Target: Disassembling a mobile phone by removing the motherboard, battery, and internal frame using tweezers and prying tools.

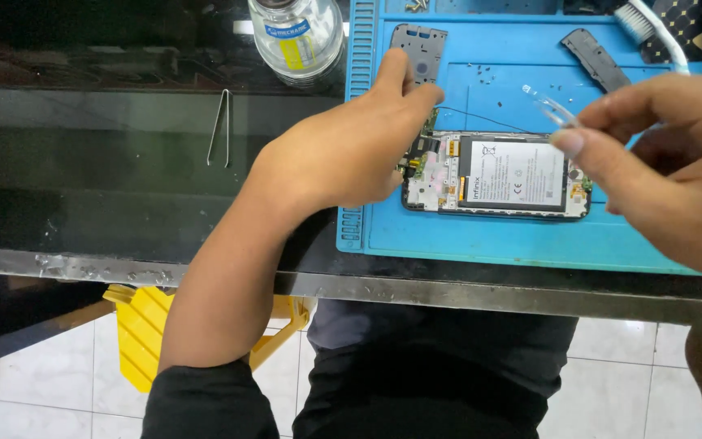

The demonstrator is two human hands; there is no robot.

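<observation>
On the dark glass-topped table (107,179), head view: a blue silicone repair mat (481,236) lies near the front metal edge, with bare mat in front of the phone and open glass to the left, where thin metal tweezers (221,128) lie alone. Clear glass bottle (296,36) stands just beside the mat's top-left corner. Left hand (351,150) rests curled over the left end of an opened black smartphone with exposed white battery (499,175); fingers bent, fingertips hidden, can't tell if they grip anything. Right hand (660,154) hovers above the phone's right end, thumb and forefinger pinched on a small clear plastic pick (550,107). Phone lies flat mid-mat, back cover off. Grey plastic cover piece (418,49) and dark curved plastic part (596,58) sit further back.
</observation>
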